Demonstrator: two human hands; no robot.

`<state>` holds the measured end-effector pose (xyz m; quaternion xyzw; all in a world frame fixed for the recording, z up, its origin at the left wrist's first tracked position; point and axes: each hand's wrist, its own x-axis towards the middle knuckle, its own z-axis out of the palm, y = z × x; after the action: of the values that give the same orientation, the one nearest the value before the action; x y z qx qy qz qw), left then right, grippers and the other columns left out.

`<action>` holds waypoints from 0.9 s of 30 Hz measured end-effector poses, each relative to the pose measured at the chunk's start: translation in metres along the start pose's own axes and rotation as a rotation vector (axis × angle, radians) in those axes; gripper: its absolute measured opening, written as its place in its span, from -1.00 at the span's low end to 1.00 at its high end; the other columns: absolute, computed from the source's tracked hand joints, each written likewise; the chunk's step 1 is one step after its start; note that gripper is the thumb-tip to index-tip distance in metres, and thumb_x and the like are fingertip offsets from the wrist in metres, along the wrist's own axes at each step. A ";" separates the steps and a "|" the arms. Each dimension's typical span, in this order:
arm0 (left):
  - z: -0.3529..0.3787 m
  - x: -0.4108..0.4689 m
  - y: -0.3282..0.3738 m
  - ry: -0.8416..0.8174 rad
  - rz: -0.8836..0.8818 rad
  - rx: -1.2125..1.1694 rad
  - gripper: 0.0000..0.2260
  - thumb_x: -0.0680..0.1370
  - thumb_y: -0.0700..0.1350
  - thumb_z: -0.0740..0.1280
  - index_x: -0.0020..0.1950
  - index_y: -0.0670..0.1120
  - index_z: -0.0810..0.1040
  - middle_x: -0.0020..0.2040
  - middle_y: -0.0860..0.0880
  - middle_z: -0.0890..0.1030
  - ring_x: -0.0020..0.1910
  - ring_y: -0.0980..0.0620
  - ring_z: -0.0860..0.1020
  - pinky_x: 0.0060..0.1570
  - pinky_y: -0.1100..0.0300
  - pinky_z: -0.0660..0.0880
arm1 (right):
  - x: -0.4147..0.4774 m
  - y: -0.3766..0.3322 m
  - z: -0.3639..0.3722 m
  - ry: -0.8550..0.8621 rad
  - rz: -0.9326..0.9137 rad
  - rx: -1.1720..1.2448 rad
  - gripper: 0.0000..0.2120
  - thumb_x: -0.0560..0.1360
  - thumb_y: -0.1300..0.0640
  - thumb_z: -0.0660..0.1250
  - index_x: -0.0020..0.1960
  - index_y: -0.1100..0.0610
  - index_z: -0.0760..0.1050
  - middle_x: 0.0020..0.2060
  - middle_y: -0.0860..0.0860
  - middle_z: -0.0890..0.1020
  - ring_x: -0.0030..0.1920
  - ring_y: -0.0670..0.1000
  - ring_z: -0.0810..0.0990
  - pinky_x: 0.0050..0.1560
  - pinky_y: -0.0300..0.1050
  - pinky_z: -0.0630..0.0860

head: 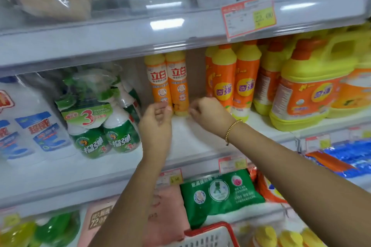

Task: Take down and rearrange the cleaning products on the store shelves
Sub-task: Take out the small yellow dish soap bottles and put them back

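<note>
Orange bottles (168, 84), a pair, upright at back of middle shelf (190, 140). Left hand (157, 120) and right hand (209, 115) flank their bases, apart, fingers loosely curled, gripping nothing. Green sprayers (104, 128) to left.

One view only is supplied, taken from the person's head. The shelving (60, 184) is faced nearly square-on and slightly downward, at close range. The middle shelf (190, 138) is centred; the upper shelf (120, 32) is cut at the top and a red basket (206, 228) at the near bottom edge. Straight edges are bowed toward the borders.
</note>
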<state>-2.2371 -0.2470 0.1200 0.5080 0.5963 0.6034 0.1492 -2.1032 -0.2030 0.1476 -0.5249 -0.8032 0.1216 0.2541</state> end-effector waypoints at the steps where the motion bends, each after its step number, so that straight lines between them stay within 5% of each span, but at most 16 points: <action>1: -0.003 -0.023 0.010 -0.028 0.021 -0.048 -0.86 0.59 -0.14 0.29 -0.10 -0.16 0.57 -0.25 0.04 0.60 -0.27 0.16 0.54 -0.26 0.46 0.41 | -0.020 0.004 -0.014 -0.004 -0.023 0.017 -0.74 0.56 0.09 0.23 -0.14 0.25 0.57 -0.22 0.15 0.67 -0.19 0.11 0.65 -0.14 -0.07 0.53; 4: 0.001 -0.095 0.019 -0.231 -0.017 -0.137 -0.69 0.61 -0.08 0.24 -0.30 -0.17 0.48 -0.43 -0.03 0.52 -0.38 0.09 0.55 -0.28 0.28 0.52 | -0.086 0.032 -0.054 -0.011 -0.003 0.099 -0.68 0.54 0.01 0.29 -0.29 0.19 0.54 -0.45 0.01 0.62 -0.48 -0.07 0.57 -0.37 -0.23 0.48; 8: 0.038 -0.170 -0.003 -0.549 -0.094 0.004 -0.75 0.57 -0.10 0.32 -0.29 -0.13 0.52 -0.37 -0.04 0.58 -0.35 0.08 0.57 -0.23 0.13 0.53 | -0.165 0.097 -0.072 0.009 0.162 0.137 -0.74 0.48 0.05 0.38 -0.33 0.16 0.52 -0.48 -0.05 0.58 -0.43 -0.12 0.53 -0.34 -0.23 0.41; 10: 0.064 -0.197 -0.021 -0.752 -0.184 0.076 -0.92 0.54 -0.12 0.38 -0.11 -0.11 0.59 -0.23 0.04 0.61 -0.24 0.12 0.58 -0.16 0.19 0.53 | -0.200 0.138 -0.062 -0.023 0.264 0.138 -0.82 0.46 0.11 0.41 -0.30 0.10 0.53 -0.42 -0.09 0.58 -0.40 -0.13 0.54 -0.31 -0.26 0.42; 13: 0.105 -0.228 -0.057 -1.001 -0.299 0.248 -0.61 0.49 -0.14 0.45 0.29 -0.11 0.49 0.16 0.00 0.55 0.09 0.04 0.54 0.11 0.15 0.48 | -0.249 0.189 -0.038 -0.108 0.408 0.115 -0.90 0.42 0.19 0.45 -0.21 0.07 0.54 -0.34 -0.08 0.57 -0.35 -0.14 0.51 -0.31 -0.36 0.38; 17: 0.139 -0.256 -0.082 -1.047 -0.322 0.371 -0.46 0.45 -0.19 0.48 0.40 -0.11 0.41 0.36 -0.09 0.48 0.31 -0.06 0.46 0.26 0.12 0.41 | -0.289 0.221 0.002 -0.243 0.502 0.115 -0.76 0.40 0.20 0.46 0.05 0.13 0.56 -0.14 0.01 0.61 -0.26 -0.06 0.55 -0.14 -0.26 0.42; 22: 0.155 -0.274 -0.095 -0.909 -0.365 0.391 -0.59 0.46 -0.24 0.45 0.29 -0.09 0.52 0.24 -0.08 0.56 0.20 -0.05 0.52 0.15 0.15 0.46 | -0.298 0.227 0.041 -0.358 0.478 0.106 -0.52 0.44 0.15 0.43 0.33 0.10 0.43 0.20 0.03 0.55 0.02 0.02 0.59 0.07 -0.20 0.43; 27: 0.153 -0.280 -0.111 -0.829 -0.424 0.358 -0.70 0.42 -0.29 0.45 0.11 -0.04 0.58 0.06 -0.07 0.63 0.10 -0.06 0.58 0.16 -0.04 0.52 | -0.299 0.231 0.072 -0.397 0.463 0.046 -0.51 0.44 0.12 0.41 0.33 0.11 0.41 0.20 0.08 0.56 0.13 0.07 0.54 0.11 -0.18 0.40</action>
<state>-2.0397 -0.3529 -0.1331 0.5904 0.6711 0.1953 0.4036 -1.8655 -0.3716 -0.1032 -0.6539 -0.6933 0.2948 0.0695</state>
